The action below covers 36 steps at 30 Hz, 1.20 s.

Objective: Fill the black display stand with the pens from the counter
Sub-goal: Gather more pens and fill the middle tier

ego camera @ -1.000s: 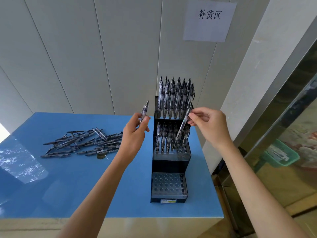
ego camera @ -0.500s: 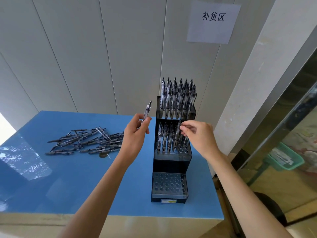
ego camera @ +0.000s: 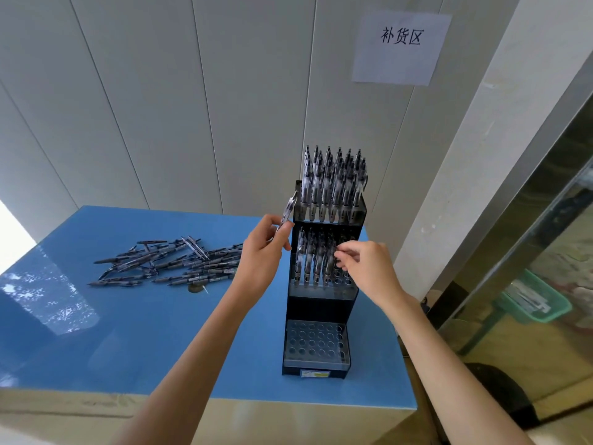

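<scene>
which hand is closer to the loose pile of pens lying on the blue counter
Left. The left hand, pinching one pen, hangs just right of the pile of pens; the right hand is beyond it, at the black display stand.

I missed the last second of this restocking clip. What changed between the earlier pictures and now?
The right hand carried its pen down from beside the top tier into the middle tier of the black stand; its fingertips are still at the pen tops there. The left hand kept holding its spare pen upright by the stand. The pen pile stayed put.
</scene>
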Each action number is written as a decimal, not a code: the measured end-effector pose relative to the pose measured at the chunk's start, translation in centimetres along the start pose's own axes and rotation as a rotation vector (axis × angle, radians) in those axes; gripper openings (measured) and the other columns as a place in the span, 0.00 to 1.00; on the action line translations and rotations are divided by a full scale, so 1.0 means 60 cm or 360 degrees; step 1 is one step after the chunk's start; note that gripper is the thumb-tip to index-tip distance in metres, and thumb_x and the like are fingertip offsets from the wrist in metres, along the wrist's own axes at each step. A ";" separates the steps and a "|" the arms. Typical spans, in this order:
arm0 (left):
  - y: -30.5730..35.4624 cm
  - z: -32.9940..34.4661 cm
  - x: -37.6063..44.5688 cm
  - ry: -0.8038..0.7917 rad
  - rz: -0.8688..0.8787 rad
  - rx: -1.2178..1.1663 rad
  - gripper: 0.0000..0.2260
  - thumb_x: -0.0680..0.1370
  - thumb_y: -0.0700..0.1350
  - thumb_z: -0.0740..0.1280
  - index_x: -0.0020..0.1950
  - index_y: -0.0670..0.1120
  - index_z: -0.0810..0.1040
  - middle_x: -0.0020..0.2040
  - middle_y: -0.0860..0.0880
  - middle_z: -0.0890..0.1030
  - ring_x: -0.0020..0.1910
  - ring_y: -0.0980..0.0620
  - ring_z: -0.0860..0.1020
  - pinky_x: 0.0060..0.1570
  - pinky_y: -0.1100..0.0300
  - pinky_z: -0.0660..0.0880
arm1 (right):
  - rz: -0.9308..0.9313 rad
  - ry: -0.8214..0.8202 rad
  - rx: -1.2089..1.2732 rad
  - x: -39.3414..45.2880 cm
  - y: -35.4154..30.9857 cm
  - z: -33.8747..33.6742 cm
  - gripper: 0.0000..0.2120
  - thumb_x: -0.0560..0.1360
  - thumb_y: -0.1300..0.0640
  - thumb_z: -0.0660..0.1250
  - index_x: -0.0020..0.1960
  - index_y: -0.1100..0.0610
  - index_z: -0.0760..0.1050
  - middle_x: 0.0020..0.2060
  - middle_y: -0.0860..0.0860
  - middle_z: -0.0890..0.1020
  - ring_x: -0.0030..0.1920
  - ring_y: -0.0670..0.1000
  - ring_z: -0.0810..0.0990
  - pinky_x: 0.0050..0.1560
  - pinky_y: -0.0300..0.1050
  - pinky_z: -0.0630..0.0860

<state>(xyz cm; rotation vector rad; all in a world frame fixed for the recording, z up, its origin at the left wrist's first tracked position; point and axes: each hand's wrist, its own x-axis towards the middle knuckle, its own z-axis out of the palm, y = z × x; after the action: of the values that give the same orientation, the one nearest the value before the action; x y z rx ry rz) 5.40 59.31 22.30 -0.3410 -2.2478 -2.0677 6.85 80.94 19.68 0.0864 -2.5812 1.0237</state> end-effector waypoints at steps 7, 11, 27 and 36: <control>0.008 0.006 -0.001 0.0015 0.0020 0.0077 0.09 0.84 0.52 0.64 0.52 0.47 0.76 0.39 0.48 0.75 0.33 0.49 0.64 0.30 0.56 0.63 | -0.0042 -0.0052 -0.0074 0.007 -0.002 -0.020 0.05 0.76 0.60 0.73 0.50 0.60 0.86 0.36 0.51 0.86 0.36 0.46 0.85 0.49 0.49 0.83; 0.022 0.013 0.005 -0.0019 0.0084 0.0172 0.04 0.83 0.48 0.67 0.52 0.50 0.79 0.37 0.50 0.73 0.31 0.52 0.65 0.29 0.59 0.63 | -0.0001 0.0000 0.0223 0.017 -0.034 -0.053 0.05 0.76 0.58 0.73 0.51 0.57 0.85 0.38 0.48 0.86 0.38 0.44 0.85 0.47 0.45 0.84; 0.044 0.033 0.009 -0.0072 0.0589 0.1226 0.12 0.81 0.56 0.65 0.62 0.56 0.79 0.51 0.56 0.79 0.45 0.54 0.80 0.41 0.56 0.77 | 0.0189 0.0138 0.1142 0.036 -0.066 -0.093 0.05 0.78 0.64 0.69 0.52 0.63 0.82 0.42 0.58 0.87 0.42 0.58 0.87 0.46 0.46 0.84; 0.039 -0.033 0.011 -0.0077 0.0562 0.1730 0.26 0.79 0.64 0.56 0.70 0.53 0.77 0.64 0.51 0.81 0.61 0.46 0.79 0.61 0.47 0.72 | -0.0118 0.0254 0.0338 0.031 -0.029 -0.102 0.05 0.78 0.62 0.70 0.51 0.59 0.84 0.38 0.51 0.85 0.38 0.49 0.85 0.48 0.45 0.83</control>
<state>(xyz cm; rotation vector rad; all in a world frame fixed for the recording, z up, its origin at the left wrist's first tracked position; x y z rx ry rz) 5.08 57.61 24.87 -0.6018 -2.6617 -0.5112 7.32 83.92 25.54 0.1470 -2.3036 1.2219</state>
